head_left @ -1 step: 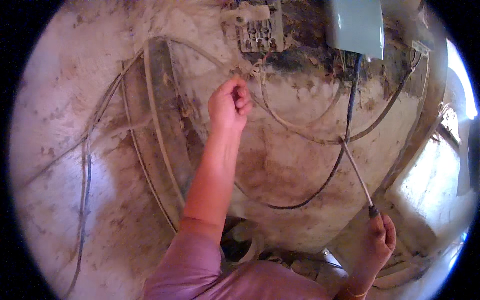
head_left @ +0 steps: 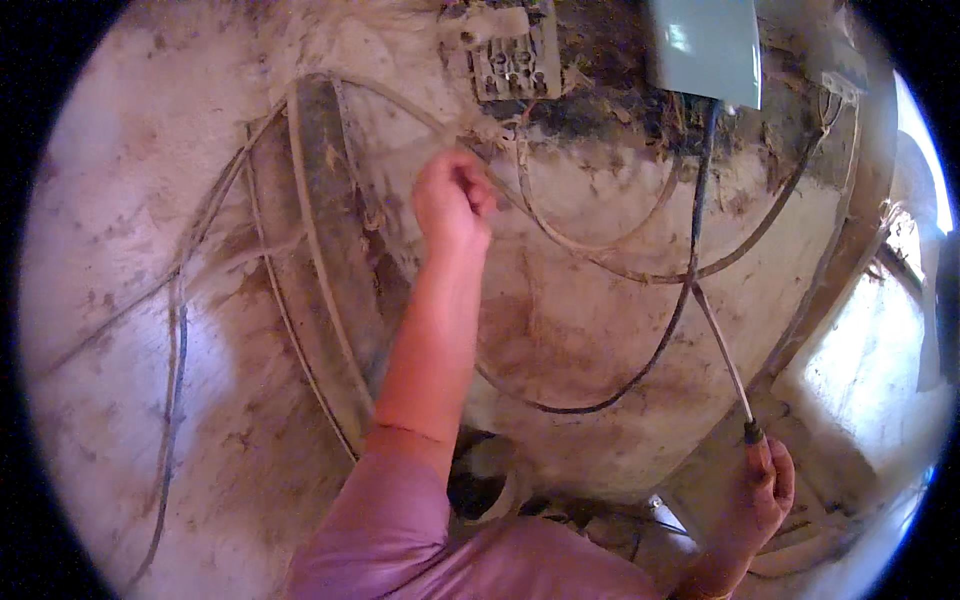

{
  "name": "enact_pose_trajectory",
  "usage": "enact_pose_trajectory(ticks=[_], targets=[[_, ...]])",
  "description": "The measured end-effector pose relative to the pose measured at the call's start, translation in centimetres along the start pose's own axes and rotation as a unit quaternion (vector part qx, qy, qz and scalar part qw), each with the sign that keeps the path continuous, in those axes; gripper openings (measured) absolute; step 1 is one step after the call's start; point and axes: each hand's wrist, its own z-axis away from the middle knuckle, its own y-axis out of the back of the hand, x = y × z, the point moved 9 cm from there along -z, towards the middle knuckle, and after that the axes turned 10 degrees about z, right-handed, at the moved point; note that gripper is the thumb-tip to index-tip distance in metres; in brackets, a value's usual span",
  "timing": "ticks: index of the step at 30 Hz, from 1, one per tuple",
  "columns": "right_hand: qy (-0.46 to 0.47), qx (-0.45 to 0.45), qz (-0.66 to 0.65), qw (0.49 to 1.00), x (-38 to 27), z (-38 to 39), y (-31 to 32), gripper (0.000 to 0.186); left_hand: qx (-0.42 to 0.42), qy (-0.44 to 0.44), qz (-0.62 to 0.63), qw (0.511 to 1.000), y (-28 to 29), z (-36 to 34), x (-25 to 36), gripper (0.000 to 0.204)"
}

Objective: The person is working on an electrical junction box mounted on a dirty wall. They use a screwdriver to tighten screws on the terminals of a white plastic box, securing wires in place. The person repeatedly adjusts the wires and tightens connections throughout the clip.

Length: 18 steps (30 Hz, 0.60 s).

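Note:
My left hand (head_left: 455, 200) is raised at the centre with curled fingers, beside a dusty grey cable (head_left: 545, 230); whether anything is inside them is hidden. My right hand (head_left: 765, 500), low at the right, grips a long screwdriver-like tool (head_left: 725, 350) with a thin pale shaft and dark collar. Its far end is at the crossing of a black cable (head_left: 655, 360) and the looping grey cable; whether it touches them I cannot tell. Above are a dirty fuse block (head_left: 515, 65) with exposed terminals and a pale blue-grey metal box (head_left: 705, 45) with the black cable leaving its underside.
Several cables (head_left: 175, 370) hang and cross on the stained wall (head_left: 110, 220) at the left, beside a long vertical strip (head_left: 320, 140). A small terminal fitting (head_left: 840, 80) is at the upper right. Bright openings (head_left: 865, 350) show at the right. Dark clutter (head_left: 480, 480) lies below.
The tool in my right hand has moved slightly right and down. My left hand has shifted a little, with its fingers still curled. The boxes above appear slightly higher in the view.

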Motion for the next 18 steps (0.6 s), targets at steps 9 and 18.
enact_pose_trajectory(ticks=[9,18], targets=[[-0.038,-0.105,0.008,0.994,1.6,0.3,5.8,0.048,-0.084,-0.39,-0.451,0.798,-7.9,-0.2,6.2,0.016],[-0.025,-0.126,-0.051,0.99,2.4,0.3,3.7,0.04,-0.041,-0.393,-0.625,0.673,-11.5,0.5,7.0,0.016]])
